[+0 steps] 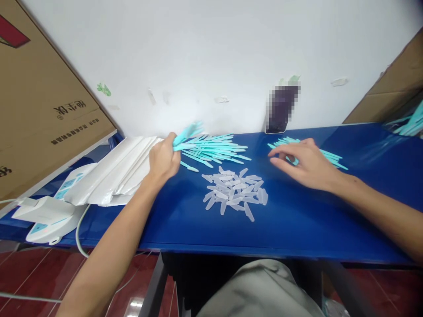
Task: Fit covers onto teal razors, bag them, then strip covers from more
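Note:
My left hand [165, 156] is closed round a bunch of slim turquoise sticks [187, 137], shaped like eyebrow razors; their upper ends are blurred. It is at the left end of a fanned pile of the same sticks [218, 149] lying by the wall. My right hand [302, 163] hovers at a smaller stick pile [332, 157] and partly covers it. Its thumb and forefinger are apart, with nothing visible between them; the other fingers are curled and partly hidden. Between the hands and nearer to me lies a loose heap of small translucent caps [233, 189].
White plastic bags [109, 171] lie stacked at the left, beside a white power strip with a plugged-in adapter [46, 210] and its cable. A phone [280, 110] leans on the wall. Cardboard boxes [42, 105] stand on the left and right. The blue table's [205, 237] front edge is near my lap.

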`<state>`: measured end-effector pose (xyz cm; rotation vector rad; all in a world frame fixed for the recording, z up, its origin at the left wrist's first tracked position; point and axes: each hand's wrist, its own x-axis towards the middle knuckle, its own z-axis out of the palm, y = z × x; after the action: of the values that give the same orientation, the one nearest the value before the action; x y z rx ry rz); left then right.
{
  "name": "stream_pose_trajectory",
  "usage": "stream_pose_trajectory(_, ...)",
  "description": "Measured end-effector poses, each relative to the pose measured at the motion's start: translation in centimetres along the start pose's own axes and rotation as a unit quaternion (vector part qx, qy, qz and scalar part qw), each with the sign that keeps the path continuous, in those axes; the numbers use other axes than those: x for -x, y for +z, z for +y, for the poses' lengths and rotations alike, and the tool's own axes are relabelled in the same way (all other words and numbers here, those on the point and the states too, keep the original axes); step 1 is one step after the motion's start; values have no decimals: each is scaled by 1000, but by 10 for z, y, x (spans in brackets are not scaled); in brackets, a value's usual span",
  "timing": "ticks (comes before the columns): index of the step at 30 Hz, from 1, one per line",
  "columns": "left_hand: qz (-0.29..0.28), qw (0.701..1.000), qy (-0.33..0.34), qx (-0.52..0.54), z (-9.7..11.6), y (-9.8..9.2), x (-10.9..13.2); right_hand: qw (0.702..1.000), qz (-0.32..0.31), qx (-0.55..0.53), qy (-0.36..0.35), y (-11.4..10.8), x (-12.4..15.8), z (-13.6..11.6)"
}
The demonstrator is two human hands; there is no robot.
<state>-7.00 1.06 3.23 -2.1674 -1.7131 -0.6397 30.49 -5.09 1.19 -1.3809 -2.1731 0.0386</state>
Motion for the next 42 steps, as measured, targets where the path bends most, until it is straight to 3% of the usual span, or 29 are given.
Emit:
stream_pose_trajectory(6, -8, 978, 207, -29, 69, -1, 11, 970, -126, -207, -27, 0, 6, -31)
stream_pose_trajectory(10, 38, 958, 281, -51, 88, 5, 8, 958, -85, -270, -41, 7, 7, -39)
stream_pose_trajectory(14, 65, 956, 278, -61, 92, 15, 11, 970, -62, -234, -5, 15, 7, -38)
stream_pose_trajectory(19, 13, 970, 226, -88, 97, 17, 22, 987, -42, -154, 32, 17, 4, -39)
stream_pose_trajectory(25, -47, 974, 200, -99, 110, 8, 26, 954, -74, -278, 86, 19, 2, -47)
stream_pose_trajectory(28, -47, 969, 223, -96, 109, 10, 26, 939, -80, -321, 97, 23, 2, -49)
stream_pose_trajectory(32, -9, 967, 236, -99, 105, 21, 25, 945, -96, -295, 102, 25, 1, -49)
stream_pose_trajectory(36, 9, 966, 240, -97, 93, 26, 16, 923, -131, -340, 121, 22, -1, -46)
stream_pose_trajectory(39, -3, 978, 179, -106, 66, 20, 5, 908, -118, -372, 152, 16, -2, -36)
stream_pose_trajectory(42, 16, 989, 96, -112, 38, 12, -3, 947, -85, -281, 130, 13, -1, -26)
